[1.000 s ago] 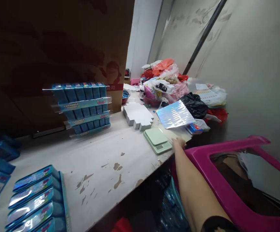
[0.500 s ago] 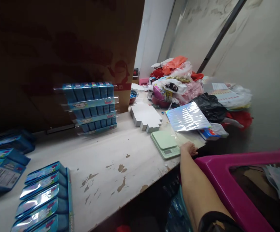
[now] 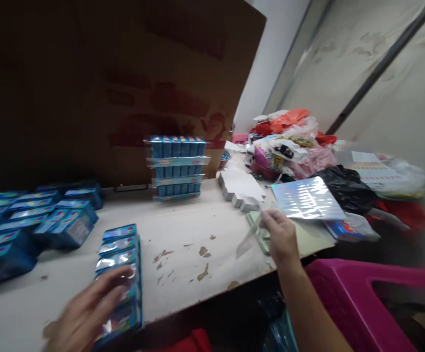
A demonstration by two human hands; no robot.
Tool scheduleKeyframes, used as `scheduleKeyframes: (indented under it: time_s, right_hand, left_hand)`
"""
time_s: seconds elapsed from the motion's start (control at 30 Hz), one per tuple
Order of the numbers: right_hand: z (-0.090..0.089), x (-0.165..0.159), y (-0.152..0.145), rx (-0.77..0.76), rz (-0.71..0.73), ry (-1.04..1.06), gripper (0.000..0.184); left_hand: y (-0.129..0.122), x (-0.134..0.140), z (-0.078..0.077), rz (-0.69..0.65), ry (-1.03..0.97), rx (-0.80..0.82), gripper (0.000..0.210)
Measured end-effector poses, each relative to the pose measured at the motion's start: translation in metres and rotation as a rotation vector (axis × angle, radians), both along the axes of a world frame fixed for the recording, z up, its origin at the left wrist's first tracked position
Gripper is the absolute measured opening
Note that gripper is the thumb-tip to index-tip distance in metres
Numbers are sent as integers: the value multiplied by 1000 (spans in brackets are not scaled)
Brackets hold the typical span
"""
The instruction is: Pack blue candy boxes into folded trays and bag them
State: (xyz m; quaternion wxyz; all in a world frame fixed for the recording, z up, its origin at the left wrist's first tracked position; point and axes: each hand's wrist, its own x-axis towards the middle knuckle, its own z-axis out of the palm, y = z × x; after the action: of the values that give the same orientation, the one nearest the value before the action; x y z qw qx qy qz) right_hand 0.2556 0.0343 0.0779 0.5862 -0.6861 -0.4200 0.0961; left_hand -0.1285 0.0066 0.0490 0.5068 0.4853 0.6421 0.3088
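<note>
My right hand (image 3: 280, 237) is closed on a clear plastic bag or sheet (image 3: 247, 240), which hangs thin and see-through in front of the green kitchen scale (image 3: 263, 240). My left hand (image 3: 87, 310), blurred, reaches over a row of shiny blue boxes (image 3: 119, 247) near the table's front edge. Its fingers are stretched out, with thumb and forefinger apart. Whether the fingertips touch the boxes I cannot tell.
Wrapped tiers of blue boxes (image 3: 177, 168) stand against a large cardboard carton (image 3: 183, 58). More blue boxes (image 3: 75, 227) are at left. White card blanks (image 3: 241, 186), a silvery sheet (image 3: 307, 198) and piled bags (image 3: 300, 127) lie rightward, above a magenta stool (image 3: 344, 283).
My right hand has lifted from beside the scale and moved left with the clear plastic. My left hand has come into view over the blue boxes. The view has turned left.
</note>
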Motion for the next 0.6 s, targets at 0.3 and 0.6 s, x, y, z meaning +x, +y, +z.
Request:
scheduleKeyframes:
  time_s: [0.3, 0.6]
  right_hand:
    - [-23, -212, -43, 48, 694, -170, 12]
    - [-63, -217, -41, 239, 517, -1006, 39]
  left_hand:
    - [17, 62, 7, -164, -963, -167, 33]
    - [15, 0, 3, -23, -980, -293, 30]
